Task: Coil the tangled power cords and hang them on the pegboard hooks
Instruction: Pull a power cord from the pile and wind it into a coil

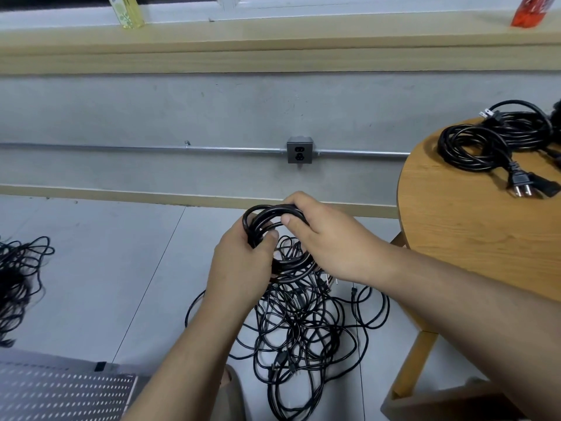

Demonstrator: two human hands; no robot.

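A black power cord coil (264, 214) hangs in front of me, held by both hands. My left hand (243, 262) grips its lower left side with the thumb across the loops. My right hand (321, 238) grips the top right of the coil, fingers curled over it. Below the hands a large tangle of black cords (303, 326) lies on the floor. The white pegboard (60, 390) shows at the bottom left corner, lying low beside me.
A round wooden table (473, 226) stands at the right with coiled black cords and plugs (498, 141) on it. Another cord tangle (18, 278) lies on the floor at the far left. A wall socket (299, 151) on a metal conduit faces me.
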